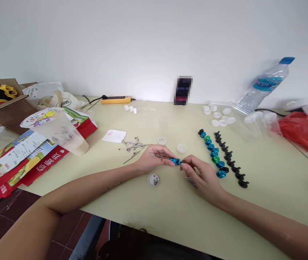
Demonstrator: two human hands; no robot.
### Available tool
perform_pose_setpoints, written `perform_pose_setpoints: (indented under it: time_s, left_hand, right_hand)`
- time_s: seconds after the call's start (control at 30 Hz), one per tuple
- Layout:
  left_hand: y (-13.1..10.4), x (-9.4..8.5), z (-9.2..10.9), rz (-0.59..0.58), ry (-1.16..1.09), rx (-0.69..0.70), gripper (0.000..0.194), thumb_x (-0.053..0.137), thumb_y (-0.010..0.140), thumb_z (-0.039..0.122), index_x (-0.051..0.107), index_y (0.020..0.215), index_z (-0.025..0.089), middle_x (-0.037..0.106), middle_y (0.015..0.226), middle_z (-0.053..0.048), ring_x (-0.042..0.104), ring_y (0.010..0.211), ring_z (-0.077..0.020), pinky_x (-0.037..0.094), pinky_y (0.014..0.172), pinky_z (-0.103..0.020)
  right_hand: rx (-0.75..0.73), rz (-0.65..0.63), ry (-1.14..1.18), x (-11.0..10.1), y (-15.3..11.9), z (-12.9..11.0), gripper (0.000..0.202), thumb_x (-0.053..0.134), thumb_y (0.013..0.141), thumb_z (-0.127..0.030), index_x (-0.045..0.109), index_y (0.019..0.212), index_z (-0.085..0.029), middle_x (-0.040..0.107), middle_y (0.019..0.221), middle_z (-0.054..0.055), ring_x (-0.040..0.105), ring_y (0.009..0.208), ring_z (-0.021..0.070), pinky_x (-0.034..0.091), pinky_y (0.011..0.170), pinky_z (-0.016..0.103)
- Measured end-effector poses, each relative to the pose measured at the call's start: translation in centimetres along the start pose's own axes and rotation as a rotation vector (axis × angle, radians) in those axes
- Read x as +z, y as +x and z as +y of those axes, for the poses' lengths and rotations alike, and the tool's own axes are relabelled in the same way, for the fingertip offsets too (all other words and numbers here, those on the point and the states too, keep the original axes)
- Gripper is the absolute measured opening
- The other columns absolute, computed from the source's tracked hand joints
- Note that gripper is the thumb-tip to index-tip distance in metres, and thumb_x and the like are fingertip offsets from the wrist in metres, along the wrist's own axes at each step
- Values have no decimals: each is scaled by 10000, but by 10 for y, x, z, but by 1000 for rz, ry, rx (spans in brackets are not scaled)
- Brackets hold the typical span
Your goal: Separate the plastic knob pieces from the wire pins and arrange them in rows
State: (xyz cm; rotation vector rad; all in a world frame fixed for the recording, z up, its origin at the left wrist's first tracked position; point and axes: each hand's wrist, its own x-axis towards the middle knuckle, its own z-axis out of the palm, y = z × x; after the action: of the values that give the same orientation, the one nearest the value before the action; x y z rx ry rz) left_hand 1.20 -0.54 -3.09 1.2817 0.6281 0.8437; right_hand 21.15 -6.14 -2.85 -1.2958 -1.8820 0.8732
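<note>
Both hands meet above the middle of the table [132, 224]. My left hand [156, 157] is closed on a small blue metallic part [174, 161], with thin metal rods running back across the palm. From the right, the fingertips of my right hand [201, 175] pinch a small dark piece at the blue part's end. Several thin metal rods [190, 182] show under my right hand. A round white cap [153, 180] with small metal bits lies just below my left hand. To the left is a pile of thin metal pins [134, 145].
Right of my hands run a row of blue and green parts [215, 152] and a row of black parts [231, 160]. White caps [217, 115] and a water bottle [267, 85] are behind. A plastic cup [61, 131] leans at left; a power strip [116, 99] lies by the wall.
</note>
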Motion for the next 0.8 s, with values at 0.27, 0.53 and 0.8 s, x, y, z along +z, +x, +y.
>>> perform_pose_setpoints:
  time_s: [0.27,0.53,0.8]
  left_hand:
    - [0,0,2,-16,2,28,280,809,613,230,688,830,102,716,848,-67,672,791,-150,526,778,-280]
    - [0,-1,1,-45,-8,9,270,809,609,209,695,832,110,720,843,-61,677,791,-154,532,769,-273]
    - [0,-1,1,-36,-4,-7,286,819,591,236,699,821,117,722,846,-67,679,791,-167,525,772,-296]
  right_hand:
    - [14,30,16,2,-2,2,221,470,913,-427,529,879,-217,506,670,-17,472,613,125,351,508,236]
    - [6,-26,1,-1,-1,2,321,398,944,-436,532,770,-203,500,616,-23,443,563,117,333,535,251]
    - [25,-21,40,1,0,3,305,428,930,-441,512,747,-211,488,612,-30,426,559,114,322,525,247]
